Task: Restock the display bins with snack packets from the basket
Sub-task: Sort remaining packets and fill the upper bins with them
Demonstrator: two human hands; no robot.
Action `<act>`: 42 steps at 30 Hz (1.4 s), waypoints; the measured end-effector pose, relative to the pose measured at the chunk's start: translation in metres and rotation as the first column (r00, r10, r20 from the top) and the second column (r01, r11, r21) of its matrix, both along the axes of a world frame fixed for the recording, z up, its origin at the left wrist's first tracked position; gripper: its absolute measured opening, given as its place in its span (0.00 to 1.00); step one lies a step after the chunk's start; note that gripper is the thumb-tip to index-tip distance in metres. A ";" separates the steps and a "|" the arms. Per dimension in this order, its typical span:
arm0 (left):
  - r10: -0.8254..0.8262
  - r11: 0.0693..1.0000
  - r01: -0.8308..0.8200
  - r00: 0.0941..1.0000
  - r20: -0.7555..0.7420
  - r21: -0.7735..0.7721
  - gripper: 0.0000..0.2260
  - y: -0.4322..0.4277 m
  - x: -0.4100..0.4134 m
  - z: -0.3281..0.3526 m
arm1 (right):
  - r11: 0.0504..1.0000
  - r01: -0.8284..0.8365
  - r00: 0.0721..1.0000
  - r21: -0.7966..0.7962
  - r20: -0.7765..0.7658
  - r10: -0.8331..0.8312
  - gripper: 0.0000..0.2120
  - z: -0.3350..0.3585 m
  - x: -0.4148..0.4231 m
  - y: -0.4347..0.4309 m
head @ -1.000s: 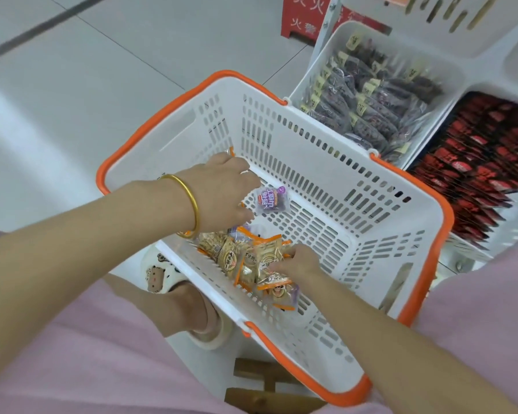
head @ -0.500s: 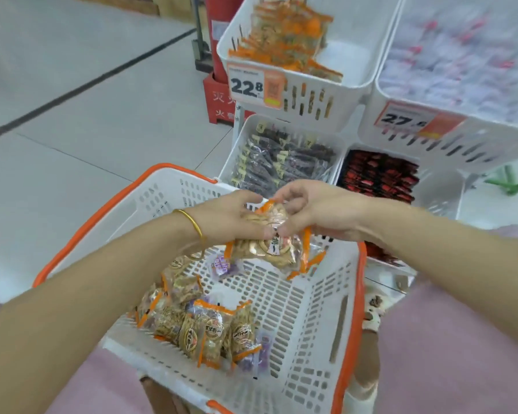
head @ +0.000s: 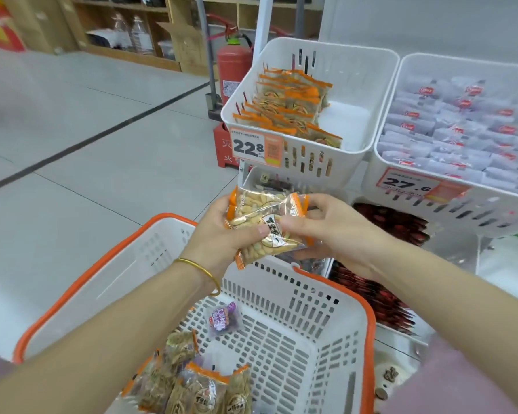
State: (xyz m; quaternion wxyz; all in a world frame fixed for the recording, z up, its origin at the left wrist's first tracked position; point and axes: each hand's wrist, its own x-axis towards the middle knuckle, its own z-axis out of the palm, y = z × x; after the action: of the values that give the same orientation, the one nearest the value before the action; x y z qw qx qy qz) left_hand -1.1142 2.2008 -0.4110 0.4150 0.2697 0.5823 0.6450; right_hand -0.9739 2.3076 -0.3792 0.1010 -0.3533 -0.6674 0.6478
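Orange-edged snack packets [head: 266, 225] gripped btwn left hand [head: 219, 234] & right hand [head: 332, 231], above basket [head: 368, 318].

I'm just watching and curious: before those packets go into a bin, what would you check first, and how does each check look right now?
1. Packets held firmly: ok. The left hand and right hand both grip the orange-edged packets.
2. Matching bin found: ok. The bin tagged 22.8 holds packets with the same orange edges.
3. Room in that bin: ok. Its right part is bare.
4. Path to the bin clear: ok. Nothing lies between.
5. Stray item: not ok. A purple packet lies in the basket and matches no visible stock.
6. Number of packets held: cannot tell.
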 end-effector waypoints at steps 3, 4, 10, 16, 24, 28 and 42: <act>-0.002 1.000 0.001 0.999 0.049 0.022 0.23 0.005 0.003 -0.001 | 0.998 0.034 0.997 0.048 -0.065 -0.031 0.16 -0.001 -0.001 0.002; -0.003 1.000 0.001 0.998 0.063 0.030 0.22 0.006 0.004 -0.002 | 0.998 0.045 0.996 0.046 -0.075 -0.041 0.15 0.000 -0.001 0.004; 0.011 1.000 -0.011 1.000 -0.025 0.000 0.18 0.007 -0.001 0.000 | 0.991 0.123 0.982 -0.044 -0.141 -0.128 0.19 0.006 0.002 0.013; 0.021 0.999 -0.021 1.000 0.005 -0.042 0.05 0.004 0.000 0.005 | 0.982 0.167 0.966 -0.082 -0.184 -0.180 0.17 0.009 0.008 0.016; -0.102 0.984 0.082 0.987 -0.123 -0.155 0.31 0.001 0.010 0.005 | 0.984 0.178 0.967 -0.022 -0.181 -0.179 0.14 0.006 0.005 0.008; -0.094 0.992 0.085 0.990 -0.100 -0.092 0.28 0.000 0.006 0.006 | 0.991 0.127 0.986 -0.047 -0.105 -0.132 0.14 0.016 0.005 0.012; 0.007 1.000 0.022 0.523 -0.852 0.022 0.26 0.087 -0.008 0.057 | 0.793 0.404 0.902 0.456 -0.344 -0.262 0.14 0.089 0.000 0.074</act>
State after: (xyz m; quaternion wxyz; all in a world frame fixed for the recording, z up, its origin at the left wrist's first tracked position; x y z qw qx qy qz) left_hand -1.1222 2.2876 -0.3543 0.0763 0.5589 0.7000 0.4380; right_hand -0.9743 2.3817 -0.2907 0.3928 -0.3367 -0.7234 0.4571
